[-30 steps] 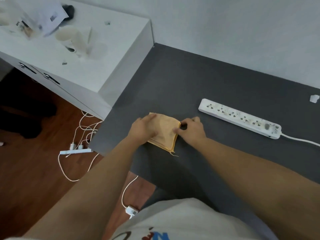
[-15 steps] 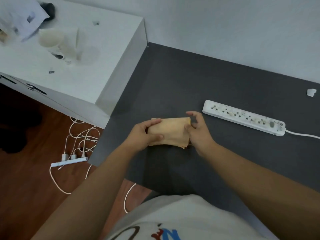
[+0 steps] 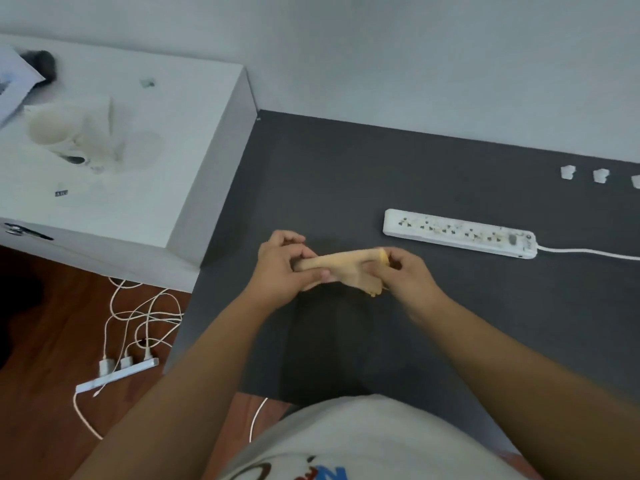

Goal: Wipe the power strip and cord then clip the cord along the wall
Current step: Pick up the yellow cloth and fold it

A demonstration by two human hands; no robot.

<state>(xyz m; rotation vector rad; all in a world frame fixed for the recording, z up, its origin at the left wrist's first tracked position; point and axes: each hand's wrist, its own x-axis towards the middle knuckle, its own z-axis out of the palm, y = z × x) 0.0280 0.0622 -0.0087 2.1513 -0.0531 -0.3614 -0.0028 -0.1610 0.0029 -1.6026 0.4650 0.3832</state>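
Cord [image 3: 588, 251] running off right edge; third wall clip [image 3: 636, 181] cropped there; cloth [image 3: 341, 268] ends lying hidden inside both hands.

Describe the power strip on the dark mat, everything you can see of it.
The power strip is a long white plastic bar, lying flat on the dark mat, angled slightly. A row of sockets runs along its top, with brownish grime. A switch sits near its right end, where the white cord leaves. Neither hand touches it.
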